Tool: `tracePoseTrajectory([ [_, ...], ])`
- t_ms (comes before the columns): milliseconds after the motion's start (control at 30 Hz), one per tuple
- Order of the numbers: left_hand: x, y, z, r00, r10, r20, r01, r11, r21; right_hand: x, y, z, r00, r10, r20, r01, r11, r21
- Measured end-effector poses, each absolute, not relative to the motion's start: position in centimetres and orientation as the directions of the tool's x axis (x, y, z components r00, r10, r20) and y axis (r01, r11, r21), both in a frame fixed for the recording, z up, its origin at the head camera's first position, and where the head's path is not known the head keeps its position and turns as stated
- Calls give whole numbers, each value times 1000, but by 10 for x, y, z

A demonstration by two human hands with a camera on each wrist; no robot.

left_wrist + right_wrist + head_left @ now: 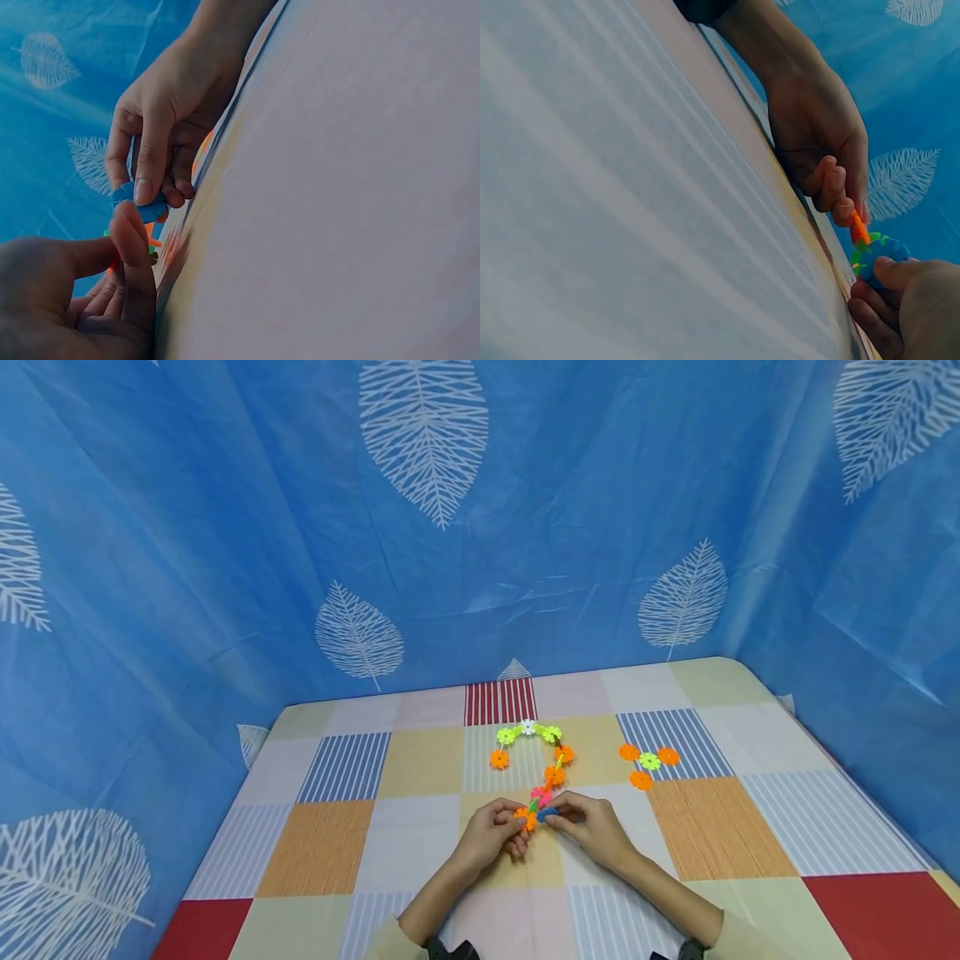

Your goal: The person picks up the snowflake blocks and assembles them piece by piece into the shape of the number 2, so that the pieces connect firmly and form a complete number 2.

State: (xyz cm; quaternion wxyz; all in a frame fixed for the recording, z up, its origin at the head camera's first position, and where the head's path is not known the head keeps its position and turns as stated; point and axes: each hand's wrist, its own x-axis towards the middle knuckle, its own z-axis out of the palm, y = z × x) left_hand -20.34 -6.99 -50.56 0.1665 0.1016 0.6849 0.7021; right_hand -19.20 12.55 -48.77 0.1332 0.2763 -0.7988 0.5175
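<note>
My left hand (491, 835) pinches an orange flower-shaped disc (527, 820) at the near end of a chain of interlocking plastic discs. In my right hand (596, 828) a blue notched disc (549, 815) is pinched between thumb and fingers, right beside the orange one. A green disc (534, 805) shows between them, and a pink disc (542, 795) follows just beyond. From there the chain curves away over the table through orange, yellow-green and white discs (528, 727). In the right wrist view the blue disc (885, 255) overlaps the green one.
A separate cluster lies to the right on the table: a yellow-green disc (649, 762) with orange discs (641, 780) around it. The patchwork tablecloth (420, 835) covers the table. A blue curtain (525, 568) with white leaf prints stands behind and at both sides.
</note>
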Motion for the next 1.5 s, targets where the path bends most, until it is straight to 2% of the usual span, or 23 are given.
tracePoseTrajectory([
  [167,-204,-70,-508,-925,370,-85,-107,-40,993,-193,124,-489,-813,-290,504,-577,288,-765],
  [367,-204,-69,-508,-927,364,-95,-116,-39,992,-194,122,-488,-784,-313,536,-615,279,-738],
  [633,-205,-67,-508,-927,365,-84,-103,-33,994,-208,124,-512,-712,-324,623,-700,266,-663],
  [900,-197,-67,-487,-918,394,-38,-30,26,999,-218,130,-527,-592,-412,693,-805,260,-533],
  [1100,-198,-68,-499,-930,364,-51,-63,-20,998,-221,134,-522,-578,-412,704,-814,355,-460],
  [1233,-202,-67,-510,-939,339,-60,-66,-7,998,-238,160,-516,-636,-276,721,-725,533,-436],
  [1367,-201,-68,-509,-941,337,-43,-38,20,999,-261,198,-516,-763,-69,643,-442,782,-440],
  [1433,-201,-68,-508,-941,337,-36,-25,34,999,-267,213,-518,-816,-10,578,-314,846,-430],
  [1500,-201,-68,-508,-941,336,-37,-25,42,999,-270,223,-519,-846,15,533,-249,873,-420],
])
